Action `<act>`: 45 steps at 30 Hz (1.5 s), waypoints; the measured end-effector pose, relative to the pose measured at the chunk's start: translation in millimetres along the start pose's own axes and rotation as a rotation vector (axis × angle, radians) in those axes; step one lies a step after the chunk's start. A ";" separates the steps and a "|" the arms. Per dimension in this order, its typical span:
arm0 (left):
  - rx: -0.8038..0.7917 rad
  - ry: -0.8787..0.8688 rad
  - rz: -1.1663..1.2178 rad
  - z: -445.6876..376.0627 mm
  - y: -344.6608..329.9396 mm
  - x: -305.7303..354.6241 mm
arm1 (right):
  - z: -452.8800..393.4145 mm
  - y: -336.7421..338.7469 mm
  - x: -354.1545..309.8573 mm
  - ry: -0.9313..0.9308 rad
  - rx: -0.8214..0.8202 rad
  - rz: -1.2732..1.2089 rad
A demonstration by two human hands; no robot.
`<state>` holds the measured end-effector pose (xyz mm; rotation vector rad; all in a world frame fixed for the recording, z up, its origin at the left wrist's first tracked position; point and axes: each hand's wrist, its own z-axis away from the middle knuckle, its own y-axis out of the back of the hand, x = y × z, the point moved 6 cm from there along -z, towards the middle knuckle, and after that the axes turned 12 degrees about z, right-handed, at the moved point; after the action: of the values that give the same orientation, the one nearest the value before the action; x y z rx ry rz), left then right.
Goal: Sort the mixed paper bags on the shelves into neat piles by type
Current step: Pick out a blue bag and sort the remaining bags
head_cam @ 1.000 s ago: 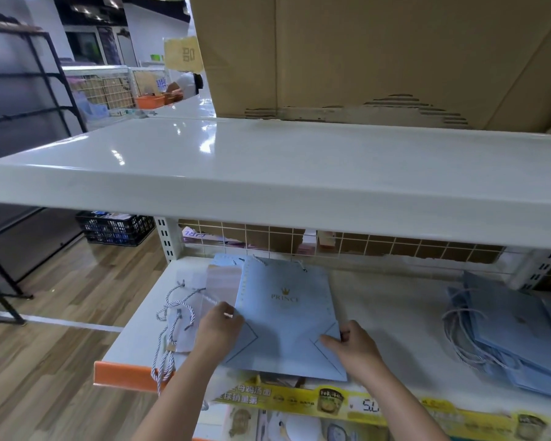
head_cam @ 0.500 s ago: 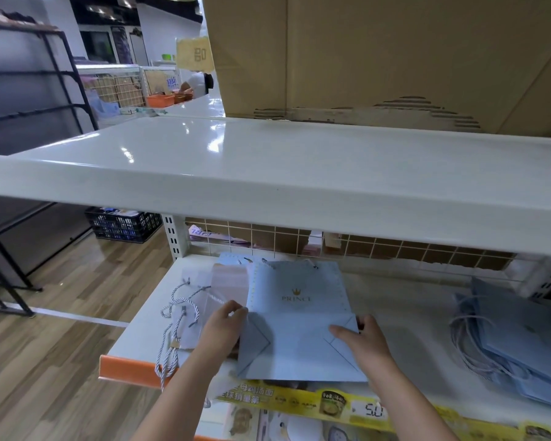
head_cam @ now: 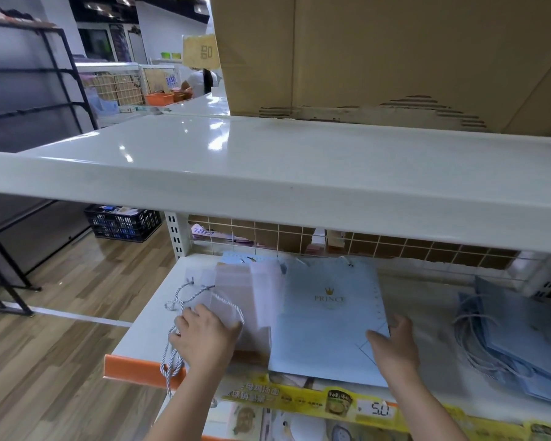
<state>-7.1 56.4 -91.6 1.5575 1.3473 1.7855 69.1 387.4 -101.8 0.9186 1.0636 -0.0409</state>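
Two bare forearms show, ending in the left hand point(head_cam: 204, 340) and right hand point(head_cam: 395, 351); no sleeves, rings or watch visible.

Blue bag point(head_cam: 328, 316) lies flat (both hands on bags) on shelf point(head_cam: 427, 313).

The location is a retail shop. White metal gondola shelving point(head_cam: 268, 173) with slotted uprights point(head_cam: 176, 232) and a wire-grid back panel point(head_cam: 379, 246) forms the display unit. The lower shelf edge carries an orange price rail point(head_cam: 134, 370) and a yellow promotional strip point(head_cam: 299, 399) with a price tag reading "5.0" point(head_cam: 379, 409). Flat paper gift bags point(head_cam: 328, 316) lie on the shelf as stock. A large cardboard carton point(head_cam: 395, 52) sits on the top shelf. A black plastic crate point(head_cam: 121, 222) stands on the wood-pattern floor point(head_cam: 45, 361).
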 end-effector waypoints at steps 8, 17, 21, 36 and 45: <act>-0.191 0.133 -0.030 -17.4 -0.1 -2.7 | 4.5 33.0 6.3 0.028 0.069 0.117; -0.220 0.037 0.810 -8.8 4.0 -1.3 | 24.7 59.1 21.9 0.054 0.056 -0.334; -0.227 0.129 1.136 2.4 23.1 -4.3 | 32.3 81.1 39.5 0.032 0.121 -0.445; -0.232 0.111 1.412 120.9 -0.9 67.1 | 19.5 193.0 141.7 -0.026 0.139 -0.520; -0.158 0.038 1.465 222.3 -19.9 123.9 | -9.3 282.2 212.6 -0.092 0.019 -0.509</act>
<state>155.3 251.6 -65.1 2.6634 -0.2166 2.4617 297.8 656.6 -88.6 0.6370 1.1888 -0.5107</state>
